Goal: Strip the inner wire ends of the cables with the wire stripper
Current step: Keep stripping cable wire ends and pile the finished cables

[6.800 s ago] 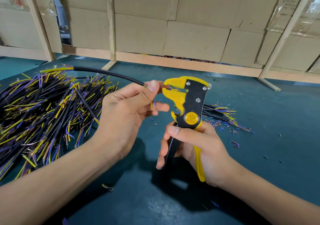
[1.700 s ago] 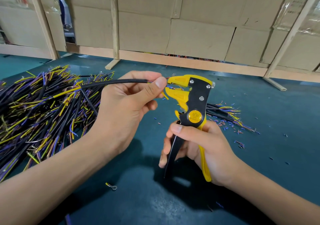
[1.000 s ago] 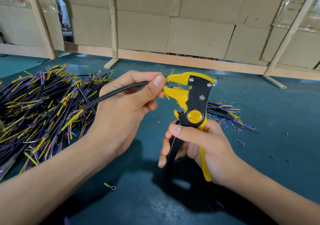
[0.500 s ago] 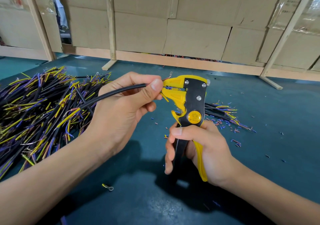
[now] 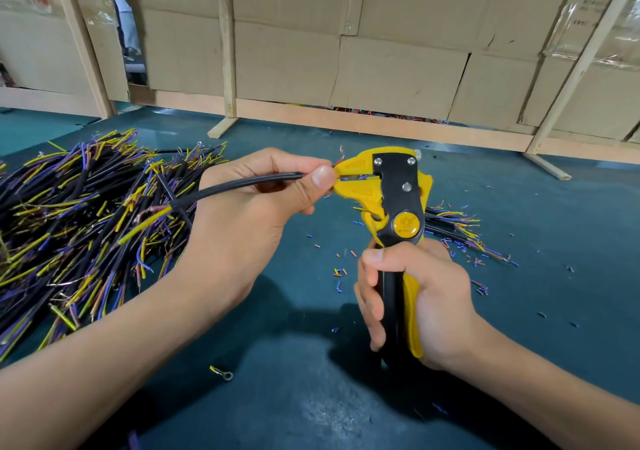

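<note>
Dark teal felt-like tabletop (image 5: 519,363), cardboard panels (image 5: 398,69) on wooden frames behind both hands. One left hand (image 5: 249,221) pinches a single smooth black cable (image 5: 242,185) near its end between thumb and fingers, feeding what looks like a blue inner wire into the yellow plastic head of one wire stripper (image 5: 391,200). Right hand (image 5: 415,297) is wrapped tight round its two handles, squeezed together. Big heap of cables (image 5: 69,214) left of the left hand, smaller bunch (image 5: 453,223) behind the right. Tiny insulation scraps (image 5: 341,275) between the hands, one ring terminal (image 5: 221,372) nearer me.
</note>
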Available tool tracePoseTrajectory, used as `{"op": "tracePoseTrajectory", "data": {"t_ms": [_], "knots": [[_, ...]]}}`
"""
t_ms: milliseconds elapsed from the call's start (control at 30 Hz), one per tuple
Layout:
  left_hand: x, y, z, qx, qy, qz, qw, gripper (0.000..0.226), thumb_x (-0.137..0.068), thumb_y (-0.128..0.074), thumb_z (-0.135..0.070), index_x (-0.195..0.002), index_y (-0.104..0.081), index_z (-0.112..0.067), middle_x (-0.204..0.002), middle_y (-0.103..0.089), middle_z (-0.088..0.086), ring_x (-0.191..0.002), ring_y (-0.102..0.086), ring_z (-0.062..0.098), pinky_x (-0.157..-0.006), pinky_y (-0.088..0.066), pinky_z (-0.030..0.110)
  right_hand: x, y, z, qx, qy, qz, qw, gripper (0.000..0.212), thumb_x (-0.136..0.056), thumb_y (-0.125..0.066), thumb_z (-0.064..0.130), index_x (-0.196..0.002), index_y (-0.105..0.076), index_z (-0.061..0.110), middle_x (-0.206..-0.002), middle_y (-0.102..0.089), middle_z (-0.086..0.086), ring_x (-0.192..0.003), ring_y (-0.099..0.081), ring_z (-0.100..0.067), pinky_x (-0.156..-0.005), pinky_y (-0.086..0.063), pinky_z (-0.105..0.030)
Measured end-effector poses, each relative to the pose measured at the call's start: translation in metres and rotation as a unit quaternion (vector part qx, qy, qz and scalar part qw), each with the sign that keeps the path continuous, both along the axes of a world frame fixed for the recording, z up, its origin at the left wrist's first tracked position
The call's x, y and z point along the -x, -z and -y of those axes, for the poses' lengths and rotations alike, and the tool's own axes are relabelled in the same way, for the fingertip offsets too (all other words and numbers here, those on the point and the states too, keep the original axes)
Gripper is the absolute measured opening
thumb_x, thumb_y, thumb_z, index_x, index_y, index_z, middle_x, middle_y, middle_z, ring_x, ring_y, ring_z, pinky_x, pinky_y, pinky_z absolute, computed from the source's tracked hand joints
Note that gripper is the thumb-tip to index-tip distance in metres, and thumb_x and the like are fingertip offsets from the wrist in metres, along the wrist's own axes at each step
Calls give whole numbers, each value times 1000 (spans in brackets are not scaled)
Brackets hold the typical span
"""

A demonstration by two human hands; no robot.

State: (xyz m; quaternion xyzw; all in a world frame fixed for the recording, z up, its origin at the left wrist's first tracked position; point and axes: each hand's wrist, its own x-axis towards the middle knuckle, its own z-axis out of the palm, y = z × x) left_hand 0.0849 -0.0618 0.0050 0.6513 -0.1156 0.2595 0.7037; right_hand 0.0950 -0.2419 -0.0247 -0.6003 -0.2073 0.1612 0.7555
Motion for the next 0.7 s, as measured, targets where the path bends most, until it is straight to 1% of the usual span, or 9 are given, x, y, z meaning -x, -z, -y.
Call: {"op": "tracePoseTrajectory", "data": {"t_ms": [67,167,200,267,367,467,600,700], "knots": [[0,-2,-1,-14,-7,-3,1000,5,-81,-79,-28,-83,-79,-24,-84,-77,6,-84,-69,37,-73,-54,33,0,0,0,-1,-5,-4,1000,28,-57,-68,32,-54,-53,9,-44,-41,-15,-29,-41,-24,-40,-38,-25],[2,-6,-3,-22,-2,-8,1000,4,-85,-74,-19,-83,-77,-20,-80,-76,8,-75,-70,25,-67,-53,23,0,-1,0,-6,-17,-14,1000,29,-57,-69,31,-55,-53,7,-45,-41,-15,-29,-40,-24,-39,-38,-27],[3,-8,-3,-23,2,-10,1000,4,-85,-74,-17,-83,-77,-19,-80,-76,9,-75,-70,23,-66,-52,22,0,-1,0,-8,-22,-18,1000,29,-57,-69,31,-55,-53,7,-45,-41,-15,-30,-40,-24,-39,-38,-27],[4,-10,-4,-12,13,-18,1000,5,-83,-75,-15,-79,-77,-17,-80,-76,11,-79,-71,26,-65,-52,23,0,-2,1,-10,-34,-25,999,29,-58,-68,31,-56,-53,7,-45,-41,-15,-30,-40,-24,-38,-38,-27],[5,-13,-2,34,35,-40,998,4,-76,-79,-18,-76,-77,-14,-80,-75,11,-78,-71,23,-64,-52,24,-1,-4,4,-12,-61,-33,998,27,-60,-67,30,-58,-52,8,-46,-42,-14,-30,-41,-24,-38,-39,-26],[7,-14,1,80,68,-60,993,9,-74,-71,-17,-76,-77,-10,-81,-75,8,-74,-71,17,-63,-53,23,-3,-6,7,-27,-92,-36,995,23,-65,-63,28,-59,-53,8,-46,-42,-13,-30,-41,-22,-37,-40,-25],[8,-12,7,141,83,-88,983,10,-75,-69,-14,-74,-78,-11,-84,-77,8,-73,-73,15,-61,-55,21,-4,-6,8,-44,-117,-43,991,22,-69,-61,26,-61,-53,7,-47,-41,-13,-31,-42,-22,-36,-41,-25],[7,-12,11,192,97,-138,967,9,-75,-70,-16,-74,-79,-14,-87,-77,7,-76,-74,14,-59,-54,21,-5,-5,8,-49,-125,-52,990,23,-70,-61,27,-62,-53,7,-48,-41,-12,-31,-42,-21,-37,-42,-25]]}}
